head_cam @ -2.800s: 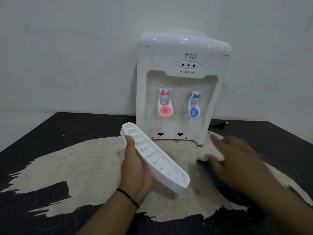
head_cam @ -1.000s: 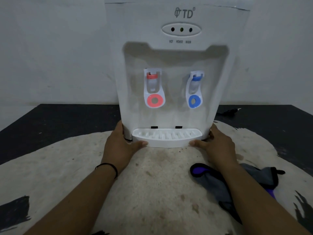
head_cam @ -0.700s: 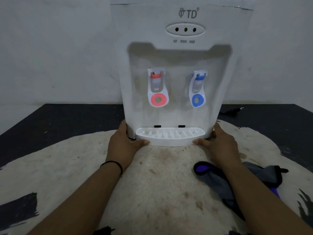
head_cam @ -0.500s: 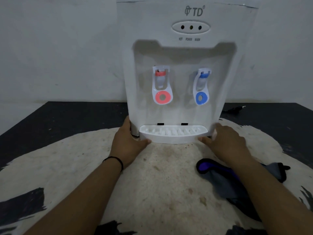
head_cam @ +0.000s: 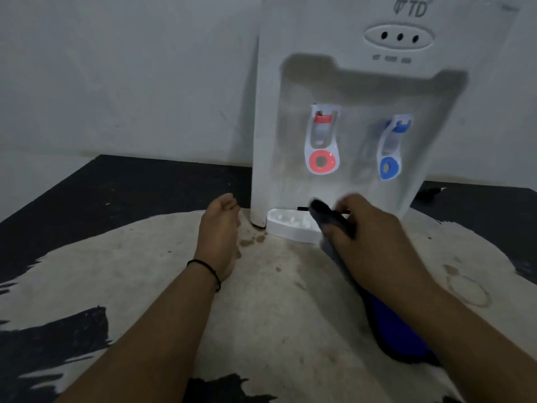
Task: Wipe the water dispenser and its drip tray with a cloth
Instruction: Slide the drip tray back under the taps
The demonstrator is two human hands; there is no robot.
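I see right hand (head_cam: 374, 242) gripping dark cloth (head_cam: 334, 222) over drip tray (head_cam: 290, 228); left hand (head_cam: 222, 225) loosely curled, empty. Blurred, but hard swipe may unseat tray from water dispenser (head_cam: 267, 141).

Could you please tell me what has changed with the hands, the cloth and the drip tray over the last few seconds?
The right hand left the tray's end, picked the dark grey and blue cloth off the pale mat and brought it onto the white plastic drip tray. The left hand let go of the tray and now rests beside the white water dispenser. The tray stays slotted in at the dispenser's base.
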